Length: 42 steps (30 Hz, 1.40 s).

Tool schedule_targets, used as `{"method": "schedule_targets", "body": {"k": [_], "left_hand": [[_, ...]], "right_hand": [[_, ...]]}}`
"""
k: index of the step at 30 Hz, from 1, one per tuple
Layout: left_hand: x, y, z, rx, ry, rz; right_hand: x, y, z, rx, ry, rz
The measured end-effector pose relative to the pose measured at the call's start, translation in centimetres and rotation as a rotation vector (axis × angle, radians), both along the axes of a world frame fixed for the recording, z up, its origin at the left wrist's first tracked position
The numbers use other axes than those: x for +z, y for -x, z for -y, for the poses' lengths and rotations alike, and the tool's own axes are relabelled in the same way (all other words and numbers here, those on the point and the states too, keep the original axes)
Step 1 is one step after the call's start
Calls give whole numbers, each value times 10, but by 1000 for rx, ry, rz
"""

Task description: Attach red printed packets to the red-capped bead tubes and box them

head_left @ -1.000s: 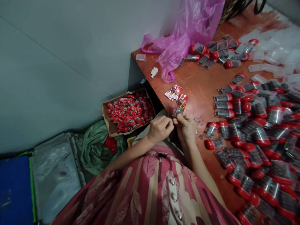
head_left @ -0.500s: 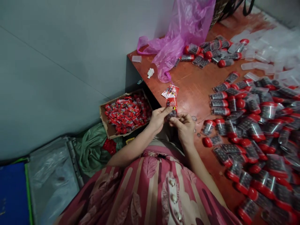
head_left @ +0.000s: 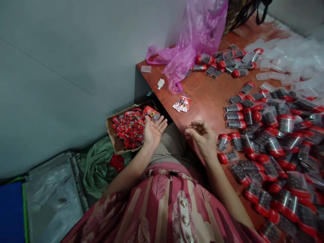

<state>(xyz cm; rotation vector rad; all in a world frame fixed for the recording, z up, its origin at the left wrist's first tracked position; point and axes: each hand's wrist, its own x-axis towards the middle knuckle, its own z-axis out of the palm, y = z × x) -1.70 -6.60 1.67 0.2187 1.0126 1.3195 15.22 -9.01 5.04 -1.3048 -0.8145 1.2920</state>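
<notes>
My left hand (head_left: 153, 133) is palm up with its fingers spread, beside the carton (head_left: 116, 145) of small red packets (head_left: 130, 126). A red and dark packet (head_left: 152, 114) is just beyond its fingertips, over the carton's right side; whether it touches the hand is unclear. Over the table's near edge, my right hand (head_left: 201, 135) has its thumb and fingers pinched together, and nothing can be made out between them. A few flat red sachets (head_left: 182, 104) lie on the reddish table (head_left: 202, 101) above the right hand.
Many red-capped clear containers (head_left: 268, 114) cover the table's right side, with clear plastic pieces (head_left: 291, 60) behind. A pink plastic bag (head_left: 199, 30) stands at the back. Green cloth (head_left: 97, 165), a grey bin (head_left: 54, 192) and a blue object (head_left: 11, 209) are at the lower left.
My hands have moved apart. The left hand went left to the carton and opened, and the packet held between both hands is now over the carton. The right hand stayed near the table edge.
</notes>
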Motion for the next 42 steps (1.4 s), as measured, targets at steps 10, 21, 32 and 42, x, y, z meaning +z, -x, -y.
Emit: {"method": "schedule_targets", "body": {"k": [10,21,32,42], "left_hand": [[-18,-43,-83,-456,-779,-1629],[-36,-55,-93,-285,-744,-1517],[7,-68,-133,-596,-246,-380],[25,-73,-168,-580,-81,-344]], "right_hand": [[-7,-33,-36,198,-59,404],[-23,-39,-90,123,-65,540],[-5,-63,-165,133,-14,53],[23,-80,-215,443,-124,473]]}}
